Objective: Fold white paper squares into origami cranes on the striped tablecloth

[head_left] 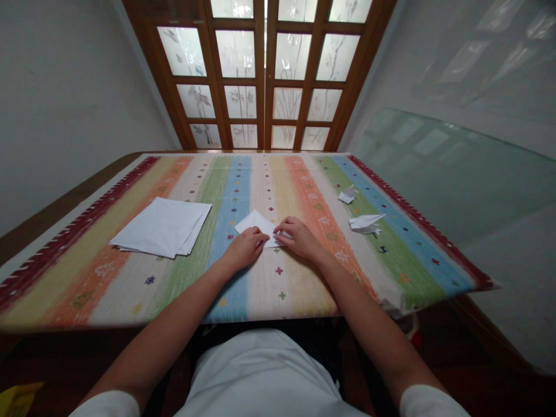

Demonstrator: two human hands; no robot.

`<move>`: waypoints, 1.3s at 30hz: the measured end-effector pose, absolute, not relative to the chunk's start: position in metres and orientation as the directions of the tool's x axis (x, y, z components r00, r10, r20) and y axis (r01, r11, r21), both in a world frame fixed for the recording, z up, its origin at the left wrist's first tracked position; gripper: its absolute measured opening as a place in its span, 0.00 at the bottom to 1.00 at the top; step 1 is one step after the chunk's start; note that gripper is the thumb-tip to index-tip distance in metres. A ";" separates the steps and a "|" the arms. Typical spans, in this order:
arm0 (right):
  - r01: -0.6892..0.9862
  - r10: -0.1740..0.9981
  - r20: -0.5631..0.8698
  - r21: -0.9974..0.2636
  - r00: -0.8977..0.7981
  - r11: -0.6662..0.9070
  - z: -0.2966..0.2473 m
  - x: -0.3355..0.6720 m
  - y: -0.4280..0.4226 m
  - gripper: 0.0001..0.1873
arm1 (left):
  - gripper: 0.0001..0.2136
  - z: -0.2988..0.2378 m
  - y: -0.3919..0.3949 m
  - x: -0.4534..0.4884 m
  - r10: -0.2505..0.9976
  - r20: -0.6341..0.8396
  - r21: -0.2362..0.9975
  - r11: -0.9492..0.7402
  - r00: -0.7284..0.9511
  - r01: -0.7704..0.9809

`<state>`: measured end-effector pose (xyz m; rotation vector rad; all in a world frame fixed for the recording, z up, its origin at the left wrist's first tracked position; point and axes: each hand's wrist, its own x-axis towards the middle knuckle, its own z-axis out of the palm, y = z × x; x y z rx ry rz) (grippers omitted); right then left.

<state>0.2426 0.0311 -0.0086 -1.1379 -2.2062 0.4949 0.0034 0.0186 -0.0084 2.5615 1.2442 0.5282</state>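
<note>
A small folded white paper (256, 223) lies flat on the striped tablecloth (304, 197) in the middle of the table. My left hand (245, 245) rests on its near left edge, fingers curled and pressed down on it. My right hand (296, 236) presses on its near right edge, fingers bent with the tips on the paper. The two hands nearly meet over the paper's near corner, which they hide.
A stack of white paper sheets (163, 227) lies to the left. Two small folded paper figures sit to the right, one nearer (365, 223) and one farther back (347, 194). A wooden glazed door (264, 75) stands behind the table. A glass panel (460, 174) leans at right.
</note>
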 end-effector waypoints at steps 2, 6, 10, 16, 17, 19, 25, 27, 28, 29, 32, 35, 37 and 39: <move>0.610 0.837 0.268 -0.585 -0.478 0.535 -0.009 0.242 0.030 0.05 | 0.15 -0.009 0.017 0.005 0.805 0.191 0.391 -0.587 0.562 0.708; 0.618 0.849 0.246 -0.596 -0.468 0.513 -0.010 0.242 0.028 0.06 | 0.16 -0.008 0.016 0.007 0.805 0.181 0.385 -0.587 0.566 0.712; 0.644 0.866 0.246 -0.586 -0.436 0.491 -0.010 0.243 0.027 0.10 | 0.15 -0.006 0.013 0.009 0.792 0.186 0.370 -0.605 0.582 0.705; 0.572 0.900 0.246 -0.703 -0.360 0.422 -0.010 0.243 0.030 0.17 | 0.14 -0.002 0.009 0.009 0.801 0.164 0.360 -0.592 0.575 0.721; 0.544 0.900 0.247 -0.729 -0.358 0.416 -0.009 0.243 0.031 0.15 | 0.14 -0.002 0.008 0.009 0.806 0.158 0.357 -0.585 0.570 0.728; 0.484 0.907 0.240 -0.782 -0.348 0.392 -0.009 0.243 0.032 0.13 | 0.15 0.001 0.008 0.010 0.817 0.145 0.351 -0.570 0.559 0.743; 0.288 0.957 0.092 -0.942 -0.274 0.173 -0.009 0.243 0.033 0.15 | 0.19 0.007 0.003 0.013 0.824 0.129 0.324 -0.561 0.552 0.761; 0.222 0.961 -0.008 -0.973 -0.276 0.055 -0.008 0.243 0.032 0.16 | 0.19 0.008 0.002 0.013 0.815 0.148 0.320 -0.575 0.560 0.753; 0.190 0.958 -0.052 -0.982 -0.281 0.002 -0.008 0.243 0.031 0.17 | 0.18 0.008 0.001 0.013 0.813 0.159 0.317 -0.579 0.559 0.751; 0.155 0.955 -0.082 -0.987 -0.284 -0.039 -0.007 0.243 0.031 0.17 | 0.16 0.008 0.001 0.013 0.814 0.169 0.313 -0.579 0.556 0.753; 0.039 0.963 -0.072 -0.997 -0.259 -0.064 -0.007 0.243 0.033 0.17 | 0.09 0.007 0.003 0.011 0.823 0.216 0.329 -0.568 0.525 0.754; 0.023 0.982 0.038 -0.999 -0.183 0.043 -0.006 0.246 0.038 0.17 | 0.08 0.005 0.009 0.008 0.837 0.305 0.481 -0.546 0.453 0.686; 0.079 0.978 0.162 -0.982 -0.133 0.173 -0.005 0.248 0.041 0.18 | 0.11 0.004 0.015 0.005 0.860 0.347 0.649 -0.508 0.373 0.566; 0.092 0.953 0.274 -0.954 -0.131 0.287 -0.005 0.250 0.042 0.21 | 0.16 0.003 0.020 0.002 0.890 0.356 0.804 -0.447 0.286 0.392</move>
